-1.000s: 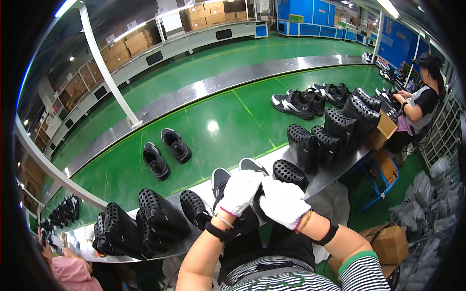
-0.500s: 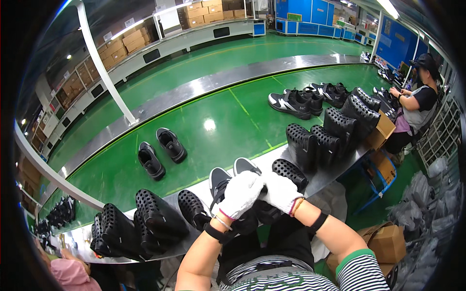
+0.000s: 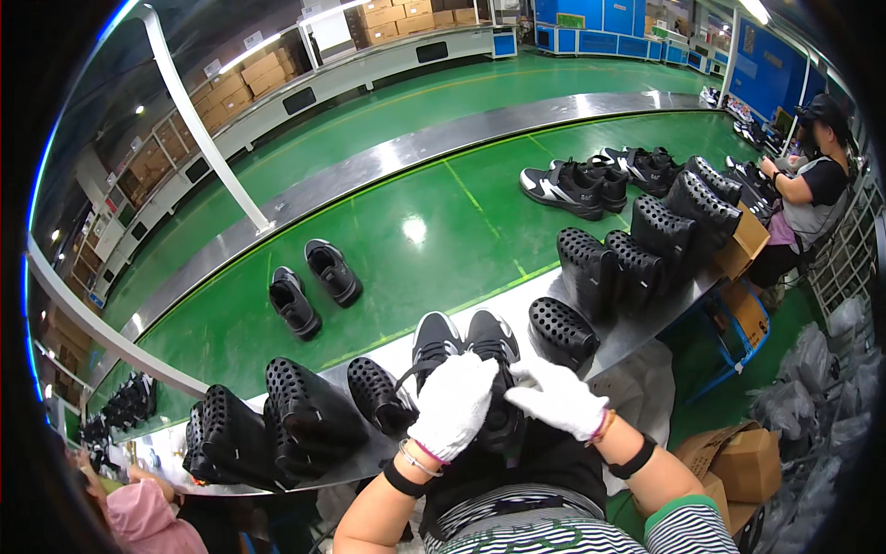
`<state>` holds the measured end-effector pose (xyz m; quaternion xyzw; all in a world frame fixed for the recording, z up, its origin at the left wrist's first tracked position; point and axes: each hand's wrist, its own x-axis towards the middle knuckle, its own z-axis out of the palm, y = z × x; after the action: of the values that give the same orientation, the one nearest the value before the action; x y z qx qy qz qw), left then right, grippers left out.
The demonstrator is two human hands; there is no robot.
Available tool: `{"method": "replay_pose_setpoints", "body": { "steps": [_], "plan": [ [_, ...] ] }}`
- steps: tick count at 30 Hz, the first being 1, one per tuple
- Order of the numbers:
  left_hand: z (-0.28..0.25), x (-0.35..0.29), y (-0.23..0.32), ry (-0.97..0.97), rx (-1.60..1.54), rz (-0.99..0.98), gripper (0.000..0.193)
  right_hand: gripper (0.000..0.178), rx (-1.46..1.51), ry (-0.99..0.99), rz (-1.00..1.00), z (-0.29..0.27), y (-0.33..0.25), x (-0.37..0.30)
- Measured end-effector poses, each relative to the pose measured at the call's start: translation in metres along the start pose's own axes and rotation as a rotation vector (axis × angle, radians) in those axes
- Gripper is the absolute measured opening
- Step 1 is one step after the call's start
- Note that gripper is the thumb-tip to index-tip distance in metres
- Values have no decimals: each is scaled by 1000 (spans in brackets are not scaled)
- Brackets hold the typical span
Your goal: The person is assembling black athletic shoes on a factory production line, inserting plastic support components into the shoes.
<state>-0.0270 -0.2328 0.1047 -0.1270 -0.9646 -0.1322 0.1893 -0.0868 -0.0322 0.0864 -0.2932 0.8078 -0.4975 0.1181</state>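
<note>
**Dark sneakers (image 3: 436,338) on the bench (image 3: 637,343)**

At left stands a perforated black shoe form (image 3: 375,388). The gloved left hand (image 3: 454,406) curls over the left sneaker; I cannot tell whether it grips. The gloved right hand (image 3: 559,399), loosely open, is beside the right sneaker (image 3: 492,334).

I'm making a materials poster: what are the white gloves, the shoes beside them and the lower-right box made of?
Gloves: probably knitted yarn; matte, softly textured. Shoes: maybe fabric; dull grey tops, fibres unclear. Box: likely cardboard; dull brown, folded flaps.
</note>
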Motion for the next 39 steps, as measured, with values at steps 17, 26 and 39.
{"method": "replay_pose_setpoints", "body": {
  "steps": [17,26,39],
  "plan": [
    [-12,-14,9,99,13,-135,27,14,851,105,374,-4,-10,-1],
    [-12,-9,14,130,-12,-152,27,23,794,-173,627,-5,-4,-30],
    [-26,-29,33,463,-20,-105,39,42,-597,57,-158,-9,-20,49]
  ]
}}
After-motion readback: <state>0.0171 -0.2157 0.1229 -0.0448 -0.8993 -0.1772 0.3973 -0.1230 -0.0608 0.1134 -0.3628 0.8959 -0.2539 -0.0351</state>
